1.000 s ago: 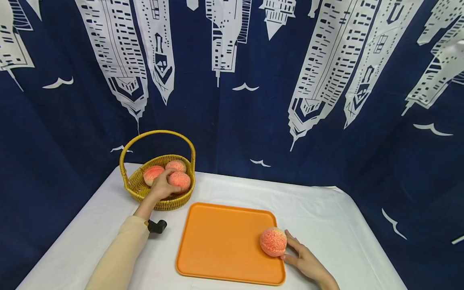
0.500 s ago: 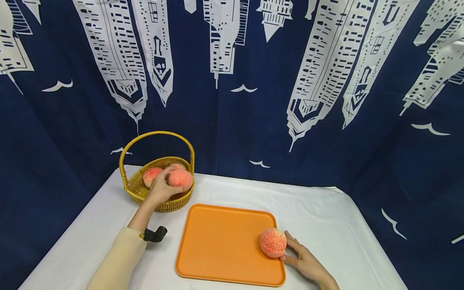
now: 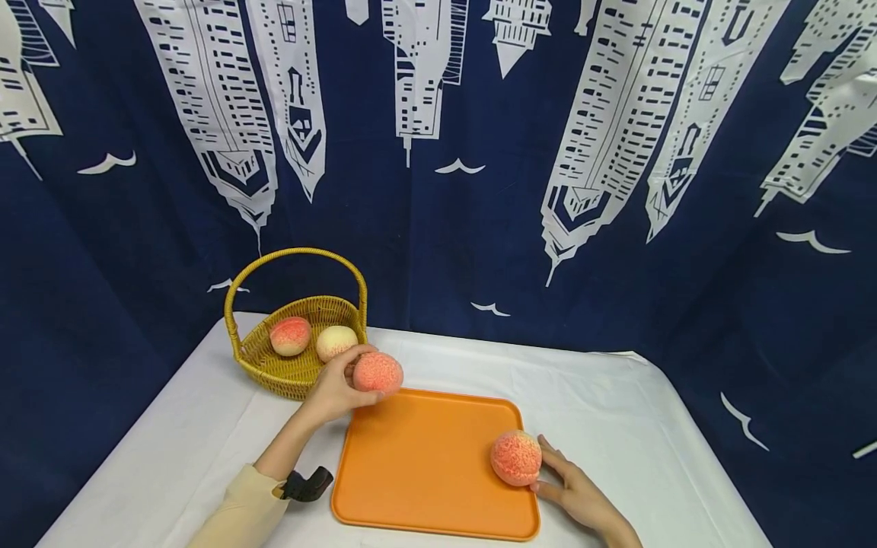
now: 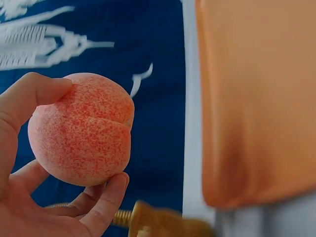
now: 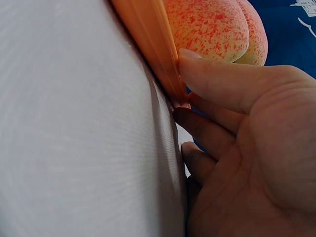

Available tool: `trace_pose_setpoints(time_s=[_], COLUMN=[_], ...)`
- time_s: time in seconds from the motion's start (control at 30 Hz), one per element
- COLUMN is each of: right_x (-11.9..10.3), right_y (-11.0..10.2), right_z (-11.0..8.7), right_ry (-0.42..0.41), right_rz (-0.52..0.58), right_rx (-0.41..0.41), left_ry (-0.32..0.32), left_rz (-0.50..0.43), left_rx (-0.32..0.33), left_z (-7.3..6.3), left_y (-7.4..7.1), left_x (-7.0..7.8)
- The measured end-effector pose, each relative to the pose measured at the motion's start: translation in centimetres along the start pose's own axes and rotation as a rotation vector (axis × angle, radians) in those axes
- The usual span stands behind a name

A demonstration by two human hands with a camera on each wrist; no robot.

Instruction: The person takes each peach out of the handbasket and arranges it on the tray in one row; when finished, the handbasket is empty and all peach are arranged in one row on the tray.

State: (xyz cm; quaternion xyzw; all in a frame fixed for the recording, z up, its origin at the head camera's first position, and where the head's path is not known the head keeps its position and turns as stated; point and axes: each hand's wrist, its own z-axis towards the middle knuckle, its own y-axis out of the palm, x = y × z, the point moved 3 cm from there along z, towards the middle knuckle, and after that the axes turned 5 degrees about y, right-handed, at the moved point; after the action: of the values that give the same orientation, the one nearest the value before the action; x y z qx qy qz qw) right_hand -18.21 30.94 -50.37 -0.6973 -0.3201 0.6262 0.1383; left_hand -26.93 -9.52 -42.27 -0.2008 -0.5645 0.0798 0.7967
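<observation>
And the left hand (image 3: 340, 388) has it, thumb and fingers wrapped round a peach (image 3: 379, 374), raised near the far left corner of the tray (image 3: 438, 487). The basket (image 3: 281, 384) sits at the far left corner of the bench (image 3: 630, 411), handle upright, with two more inside: a red peach (image 3: 291, 335) to the left, a pale peach (image 3: 336, 342) at right, just behind the left hand. Over to the right edge of the tray, and there's a speckled peach (image 3: 516, 458) resting on the orange surface! The right hand (image 3: 578, 496) is beside it, fingers relaxed, thumb at the tray's rim (whether it also touches that peach is too close to call). A black camera (image 3: 308, 485) juts beside the cream sleeve (image 3: 241, 510), and beyond the bench's far edge hangs a blue cloth (image 3: 425, 259), printed with upside-down white buildings.
</observation>
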Motion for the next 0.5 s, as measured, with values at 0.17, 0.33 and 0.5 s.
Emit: trace_pose_setpoints(time_s=[0.17, 0.33, 0.5], right_x=[0.0, 0.0, -0.2], right_y=[0.0, 0.0, -0.2], right_z=[0.0, -0.1, -0.2], right_ry=[-0.004, -0.003, -0.021], right_rz=[-0.002, -0.008, -0.013], right_rx=[-0.002, 0.0, 0.001], left_ry=[0.005, 0.026, 0.031], left_rz=[-0.01, -0.031, -0.001], left_rx=[-0.058, -0.148, -0.226], left_z=[-0.9, -1.6, -2.0], left_y=[3.1, 6.4, 9.6], left_x=[0.8, 1.7, 1.9])
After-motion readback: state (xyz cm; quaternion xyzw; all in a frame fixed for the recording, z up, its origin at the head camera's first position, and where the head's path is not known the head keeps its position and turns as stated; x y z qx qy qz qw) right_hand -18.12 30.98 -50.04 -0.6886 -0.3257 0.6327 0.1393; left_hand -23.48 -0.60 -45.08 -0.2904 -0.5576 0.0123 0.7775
